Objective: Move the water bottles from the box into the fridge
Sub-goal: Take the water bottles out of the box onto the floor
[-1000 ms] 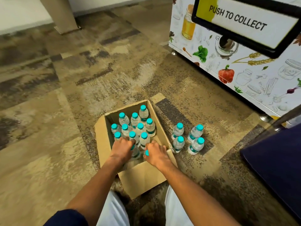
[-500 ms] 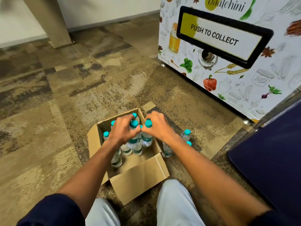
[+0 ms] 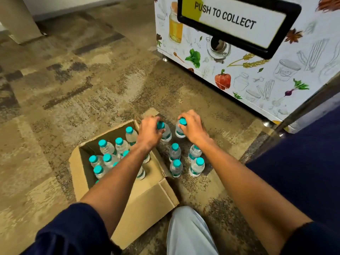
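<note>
An open cardboard box (image 3: 147,201) sits on the carpet and holds several clear water bottles (image 3: 107,147) with teal caps. My left hand (image 3: 150,131) grips one bottle (image 3: 166,134) by its neck, just past the box's far right corner. My right hand (image 3: 193,127) grips another bottle (image 3: 179,131) by its cap beside it. Both bottles stand upright at the carpet, right of the box. Several more bottles (image 3: 196,166) stand in a group on the carpet in front of them.
A white cabinet (image 3: 257,80) printed with food drawings and a "PUSH TO COLLECT" flap (image 3: 237,21) stands at the upper right. A dark blue panel (image 3: 303,172) fills the right edge. My knee (image 3: 187,230) is at the bottom. A pillar base (image 3: 18,24) is far left.
Both hands lifted a bottle each out of the box and carried them right and forward, down beside the group on the carpet.
</note>
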The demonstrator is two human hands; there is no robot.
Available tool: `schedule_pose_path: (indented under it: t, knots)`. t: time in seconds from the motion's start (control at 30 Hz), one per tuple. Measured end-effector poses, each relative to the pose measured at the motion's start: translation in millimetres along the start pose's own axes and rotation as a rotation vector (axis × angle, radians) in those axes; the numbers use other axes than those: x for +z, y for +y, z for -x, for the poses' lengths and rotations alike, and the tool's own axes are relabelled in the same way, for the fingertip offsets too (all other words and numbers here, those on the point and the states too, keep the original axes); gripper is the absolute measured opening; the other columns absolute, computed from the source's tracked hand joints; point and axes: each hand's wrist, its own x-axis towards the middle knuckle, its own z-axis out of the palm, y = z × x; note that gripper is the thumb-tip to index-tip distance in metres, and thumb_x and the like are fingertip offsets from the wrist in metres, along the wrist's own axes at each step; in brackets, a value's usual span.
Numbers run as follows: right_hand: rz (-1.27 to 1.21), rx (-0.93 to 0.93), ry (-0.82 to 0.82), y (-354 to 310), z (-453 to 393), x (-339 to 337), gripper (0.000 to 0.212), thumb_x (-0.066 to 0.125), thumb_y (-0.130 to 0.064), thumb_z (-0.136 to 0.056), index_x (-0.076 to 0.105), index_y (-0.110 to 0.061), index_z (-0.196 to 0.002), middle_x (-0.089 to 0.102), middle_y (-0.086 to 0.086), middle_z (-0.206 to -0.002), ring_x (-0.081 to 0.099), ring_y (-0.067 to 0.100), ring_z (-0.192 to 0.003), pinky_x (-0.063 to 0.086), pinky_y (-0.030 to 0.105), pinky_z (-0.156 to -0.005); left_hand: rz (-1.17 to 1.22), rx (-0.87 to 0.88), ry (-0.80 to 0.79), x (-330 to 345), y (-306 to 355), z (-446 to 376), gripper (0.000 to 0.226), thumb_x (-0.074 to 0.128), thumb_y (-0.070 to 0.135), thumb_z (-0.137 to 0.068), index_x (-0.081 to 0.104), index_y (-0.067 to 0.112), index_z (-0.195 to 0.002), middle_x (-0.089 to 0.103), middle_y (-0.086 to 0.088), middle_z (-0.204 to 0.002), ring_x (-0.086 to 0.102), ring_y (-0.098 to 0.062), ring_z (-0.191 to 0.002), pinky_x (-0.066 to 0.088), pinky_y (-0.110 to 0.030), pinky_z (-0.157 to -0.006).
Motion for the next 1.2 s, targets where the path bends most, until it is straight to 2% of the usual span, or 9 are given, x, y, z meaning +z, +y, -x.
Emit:
schedule_pose_path:
  t: [0.17,0.23,0.3,0.4,0.53,0.7,0.8,0.9,1.2]
  knots:
    - [0.054,0.090,-0.179,46,2,39,0.026,0.062,-0.010,-0.091,0.060,-0.016,-0.117,0.051,0.010,-0.120,0.050,0.029,-0.109,0.046,0.043,-0.095,-0.107,-0.001,-0.141,46,-16,-1,0.038,0.075,0.013,-0.081,0.065,0.013,-0.118,0.061,-0.014,-0.113,0.059,-0.032,-0.105,0.049,-0.039,-0.090]
    - [0.086,0.107,-0.219,56,5,48,0.021,0.056,-0.013,-0.093,0.060,-0.023,-0.111,0.054,0.008,-0.120,0.052,0.029,-0.110,0.046,0.041,-0.090,-0.131,-0.006,-0.174,58,-24,2,0.039,0.075,0.014,-0.081,0.065,0.013,-0.118,0.061,-0.014,-0.114,0.058,-0.032,-0.106,0.049,-0.040,-0.091]
    - [0.115,0.149,-0.223,59,7,54,0.021,0.057,-0.014,-0.093,0.061,-0.026,-0.109,0.060,0.005,-0.118,0.057,0.029,-0.107,0.049,0.042,-0.087,-0.154,-0.025,-0.207,66,-31,5,0.038,0.075,0.015,-0.082,0.064,0.013,-0.119,0.061,-0.014,-0.115,0.059,-0.031,-0.106,0.050,-0.040,-0.090]
    - [0.108,0.162,-0.184,59,6,60,0.028,0.056,-0.014,-0.095,0.062,-0.019,-0.122,0.061,0.005,-0.125,0.058,0.027,-0.109,0.049,0.036,-0.087,-0.191,-0.037,-0.231,75,-36,5,0.039,0.073,0.016,-0.084,0.063,0.012,-0.121,0.062,-0.016,-0.116,0.058,-0.032,-0.107,0.050,-0.040,-0.089]
    - [0.232,0.114,-0.148,53,11,55,0.035,0.060,-0.013,-0.095,0.059,-0.015,-0.129,0.061,0.006,-0.129,0.058,0.028,-0.112,0.048,0.039,-0.094,-0.276,-0.045,-0.237,73,-27,1,0.039,0.068,0.022,-0.088,0.060,0.008,-0.123,0.062,-0.021,-0.114,0.057,-0.036,-0.108,0.050,-0.044,-0.089]
    - [0.290,0.063,-0.067,31,21,46,0.038,0.058,-0.029,-0.097,0.056,-0.023,-0.134,0.055,0.001,-0.135,0.046,0.026,-0.122,0.034,0.043,-0.103,-0.162,-0.007,-0.184,54,-23,3,0.044,0.066,0.026,-0.089,0.055,0.006,-0.127,0.061,-0.022,-0.111,0.052,-0.037,-0.112,0.047,-0.045,-0.094]
    - [0.199,-0.034,-0.049,5,29,48,0.038,0.058,-0.031,-0.096,0.057,-0.022,-0.133,0.056,0.002,-0.130,0.047,0.025,-0.119,0.034,0.043,-0.100,-0.103,0.049,-0.096,31,-36,11,0.034,0.064,0.024,-0.090,0.059,0.009,-0.119,0.062,-0.014,-0.110,0.051,-0.032,-0.108,0.046,-0.045,-0.093]
    - [0.162,-0.125,-0.074,-28,42,55,0.037,0.062,-0.032,-0.093,0.060,-0.023,-0.128,0.057,0.001,-0.124,0.049,0.026,-0.116,0.036,0.044,-0.096,-0.195,0.046,-0.078,7,-62,28,0.026,0.065,0.024,-0.087,0.061,0.009,-0.108,0.063,-0.013,-0.103,0.054,-0.035,-0.100,0.047,-0.045,-0.085]
    - [0.225,-0.203,-0.288,-96,88,110,0.050,0.066,-0.029,-0.091,0.049,-0.023,-0.138,0.048,0.003,-0.135,0.043,0.024,-0.123,0.028,0.048,-0.103,-0.445,-0.143,-0.317,-26,-124,72,0.053,0.061,0.033,-0.092,0.044,0.019,-0.140,0.051,-0.013,-0.133,0.050,-0.031,-0.119,0.046,-0.042,-0.097]
